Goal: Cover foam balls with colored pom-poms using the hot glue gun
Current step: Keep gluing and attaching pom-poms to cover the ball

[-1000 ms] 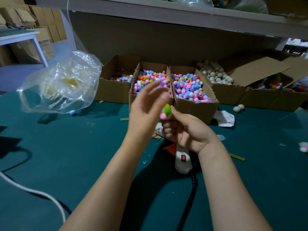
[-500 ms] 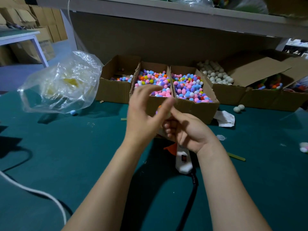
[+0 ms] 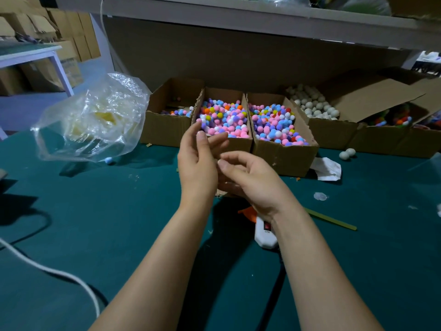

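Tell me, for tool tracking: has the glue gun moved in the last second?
No; the glue gun lies where it was, beside the green stick.

A crumpled clear plastic bag (image 3: 93, 120) sat at the left of the green counter (image 3: 95, 223), with something pale yellow inside, perhaps packing, too blurred to tell. A white cord (image 3: 47, 268) curved across the counter's near left corner. At the right lay a wad of white paper (image 3: 327, 167), and nearer, a thin green stick (image 3: 331, 219) lay flat. Far left, a white table (image 3: 31, 54) stood before stacked cartons (image 3: 71, 27).
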The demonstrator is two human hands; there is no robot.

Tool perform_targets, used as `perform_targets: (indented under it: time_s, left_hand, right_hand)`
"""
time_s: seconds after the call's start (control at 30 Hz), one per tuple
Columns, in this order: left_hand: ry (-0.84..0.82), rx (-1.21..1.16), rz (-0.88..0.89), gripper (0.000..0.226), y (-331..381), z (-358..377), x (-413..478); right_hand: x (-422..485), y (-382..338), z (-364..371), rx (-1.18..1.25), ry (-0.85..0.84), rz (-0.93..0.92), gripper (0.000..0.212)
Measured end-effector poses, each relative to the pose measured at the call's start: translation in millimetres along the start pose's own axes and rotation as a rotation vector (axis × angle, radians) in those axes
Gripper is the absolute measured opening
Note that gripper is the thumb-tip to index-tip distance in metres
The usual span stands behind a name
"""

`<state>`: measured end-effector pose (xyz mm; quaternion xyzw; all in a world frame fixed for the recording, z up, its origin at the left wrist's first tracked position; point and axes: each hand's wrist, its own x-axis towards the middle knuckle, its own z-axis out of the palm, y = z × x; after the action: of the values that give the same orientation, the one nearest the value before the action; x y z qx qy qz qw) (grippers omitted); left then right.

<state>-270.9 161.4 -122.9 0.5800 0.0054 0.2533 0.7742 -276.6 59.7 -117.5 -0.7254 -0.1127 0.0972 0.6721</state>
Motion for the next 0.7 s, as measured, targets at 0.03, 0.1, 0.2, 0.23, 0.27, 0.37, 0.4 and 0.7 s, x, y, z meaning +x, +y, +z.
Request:
perform_targets:
  time_s: [0.03,0.1,0.2,0.23,0.27,0.37,0.4,0.7]
  left_hand:
    - [-0.001,0.037,-0.02,0.031,0.2,0.0,0.3]
    - [-0.045,0.096,-0.044,0.026,-1.7,0.1,0.9]
    - [-0.151,0.155,0.047,0.014,1.7,-3.3,-0.4]
    - [-0.199,0.198,0.126,0.013,2.5,-4.7,-1.2]
    - [-0.246,0.235,0.207,0.014,2.1,-4.9,-2.3]
    - [-0.289,0.209,0.276,0.02,0.4,-0.8,-7.4]
    - [-0.276,0.164,0.247,0.023,1.0,1.2,-8.3]
    - [-0.208,-0.008,-0.038,0.051,7.0,0.5,0.7]
  right_hand:
    - [-1.1,0.1,-1.4,-0.01,-0.008,-0.017,0.019]
    - [-2.1,-0.7,-2.5,-0.005,-0.005,-0.022,0.018]
    - [-3.3,-4.1,-7.9,0.097,0.013,0.011,0.012]
    - [-4.1,-5.7,-10.9,0.152,-0.01,0.028,0.013]
    - [-5.3,-6.7,-13.3,0.197,-0.048,0.043,0.015]
    - [-8.0,-6.5,-15.8,0.256,-0.156,0.071,0.02]
    - [-8.1,-5.8,-14.5,0.253,-0.17,0.077,0.022]
    - [-4.4,-6.2,-11.9,0.294,-0.049,0.146,0.018]
